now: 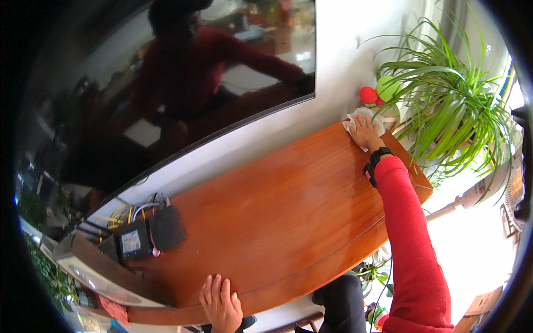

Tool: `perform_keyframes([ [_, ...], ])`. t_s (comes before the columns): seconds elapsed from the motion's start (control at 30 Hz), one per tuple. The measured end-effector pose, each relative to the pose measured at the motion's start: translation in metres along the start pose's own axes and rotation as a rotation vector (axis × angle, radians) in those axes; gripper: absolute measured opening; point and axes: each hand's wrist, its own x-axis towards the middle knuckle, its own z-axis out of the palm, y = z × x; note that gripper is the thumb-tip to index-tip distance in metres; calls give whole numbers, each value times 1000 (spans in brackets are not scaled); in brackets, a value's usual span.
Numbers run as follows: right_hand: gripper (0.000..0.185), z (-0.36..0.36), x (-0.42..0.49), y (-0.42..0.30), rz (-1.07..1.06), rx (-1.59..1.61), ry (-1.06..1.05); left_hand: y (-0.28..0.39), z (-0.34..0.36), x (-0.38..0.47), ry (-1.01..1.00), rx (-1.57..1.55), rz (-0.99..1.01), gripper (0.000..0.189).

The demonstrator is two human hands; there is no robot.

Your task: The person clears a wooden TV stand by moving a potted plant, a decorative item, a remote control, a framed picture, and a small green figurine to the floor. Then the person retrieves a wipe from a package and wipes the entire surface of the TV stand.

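My right hand (363, 131) lies over a crumpled white cloth or tissue (353, 112) and presses it onto the far right corner of a wooden TV cabinet (266, 200). A black strap circles that wrist, below a red sleeve. Nearer to me, my left hand (221, 301) rests palm down on the cabinet's front edge with nothing held. Its fingers are extended and slightly apart. Between the hands the brown, glossy top shows.
A large television (187, 83) hangs above the cabinet, reflecting a person. Black network boxes (152, 233) with tangled cables stand at left, beside a tilted pale-edged panel (108, 279). A leafy spider plant (454, 108) and balloons (368, 95) are beyond the right corner. A pink cloth (114, 310) hangs lower left.
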Motion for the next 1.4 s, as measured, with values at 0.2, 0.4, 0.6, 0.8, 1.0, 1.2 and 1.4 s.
perform_keyframes([
  [0.2,61,10,-38,-93,-175,-79,-61,-5,2,-3,-21,0,-20,48],
  [0.4,59,19,-109,-199,-423,-24,-31,-8,2,-6,3,-5,-37,46],
  [0.6,60,30,-184,-268,-681,-128,-5,-9,3,-9,43,-22,-37,44],
  [0.8,54,33,-268,-256,-984,68,84,-12,4,-13,99,-36,-24,43],
  [1.0,57,17,-269,-144,-755,-104,-6,-12,4,-14,97,-19,-19,43],
  [1.2,59,7,-221,-85,-381,46,25,-10,6,-11,67,-15,-23,44],
  [1.4,56,18,-235,-143,-422,-92,6,-11,3,-8,33,-32,-2,47],
])
